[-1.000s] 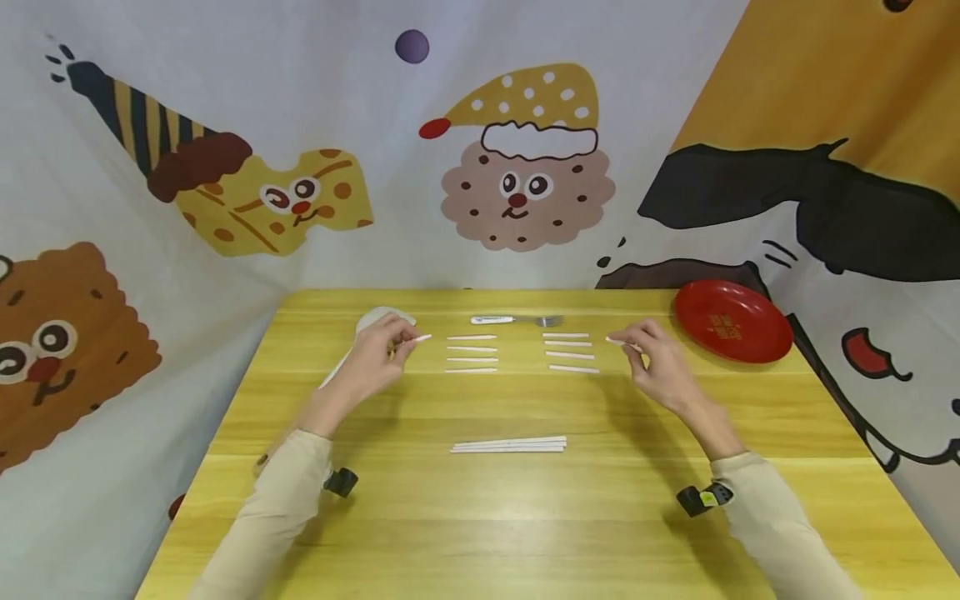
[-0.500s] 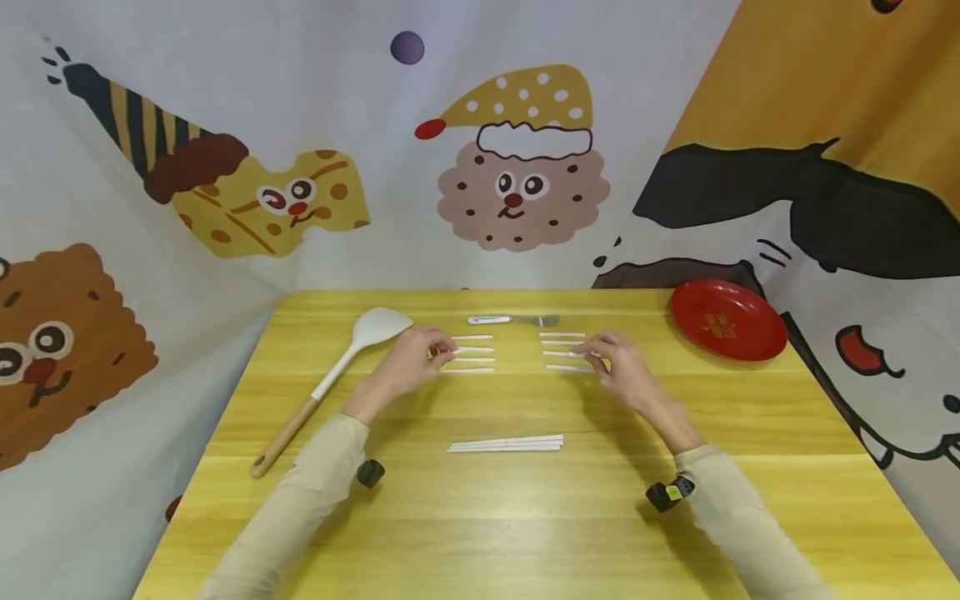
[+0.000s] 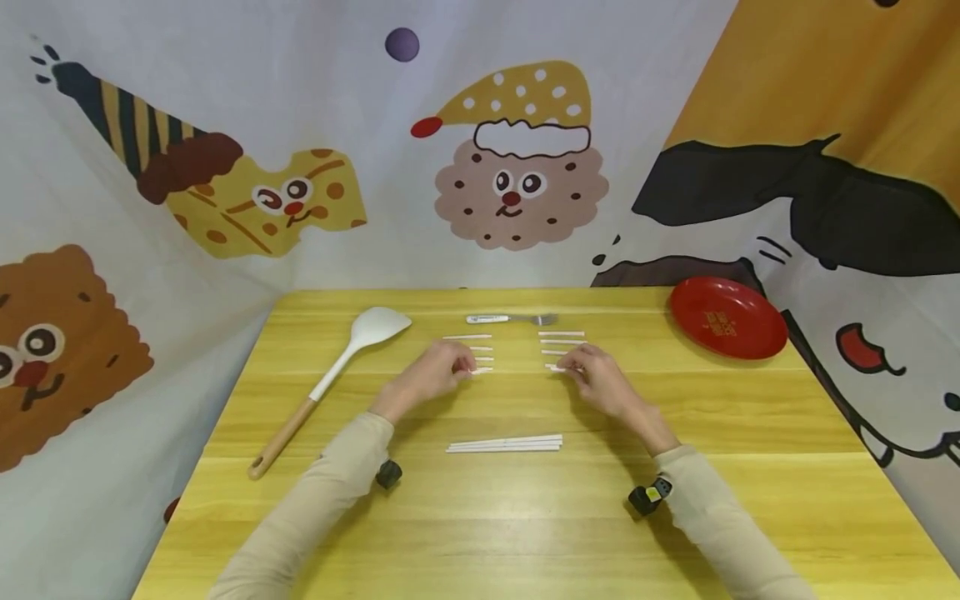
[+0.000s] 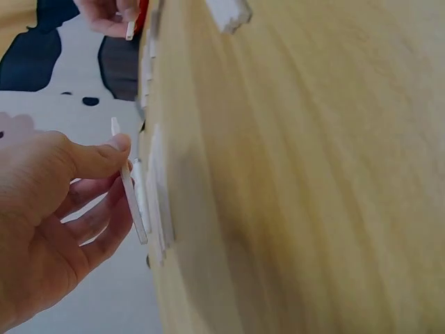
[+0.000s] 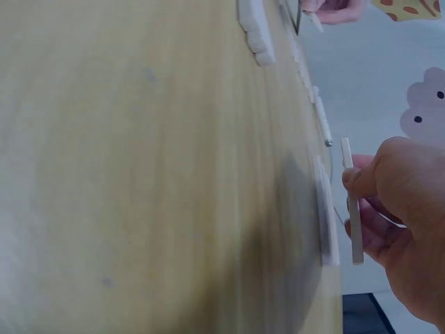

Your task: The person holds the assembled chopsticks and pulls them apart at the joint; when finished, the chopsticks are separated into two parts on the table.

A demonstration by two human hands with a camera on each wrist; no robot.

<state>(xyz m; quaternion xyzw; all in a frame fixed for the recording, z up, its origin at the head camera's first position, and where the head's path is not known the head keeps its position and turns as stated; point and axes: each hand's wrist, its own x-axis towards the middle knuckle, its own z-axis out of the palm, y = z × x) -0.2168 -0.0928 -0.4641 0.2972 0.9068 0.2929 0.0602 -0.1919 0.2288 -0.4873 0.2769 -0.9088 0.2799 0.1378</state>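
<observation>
Between thumb and fingers, my left hand (image 3: pixel 435 371) pinches a short white stick (image 4: pixel 133 205), held just off the table in the left wrist view. My right hand (image 3: pixel 606 379) pinches a similar short stick (image 5: pixel 355 229), also raised slightly above the wood. Short white sticks lie flat in two columns, a left one (image 3: pixel 467 337) and a right one (image 3: pixel 562 333), one by each hand. Both hands are over the near ends of these columns and partly cover them. Closer to me lies a bundle of longer white sticks (image 3: pixel 506 444).
Behind the columns lies a fork (image 3: pixel 489 319) with a white handle. A white spatula (image 3: pixel 377 327) with a wooden handle rests at the left. At the back right is a red plate (image 3: pixel 757 321). A printed cloth (image 3: pixel 360 275) hangs behind the table.
Both hands have moved inward from the outer sides, then nearer to me along the columns, each carrying its short stick. The spatula, partly covered earlier, is now fully visible.
</observation>
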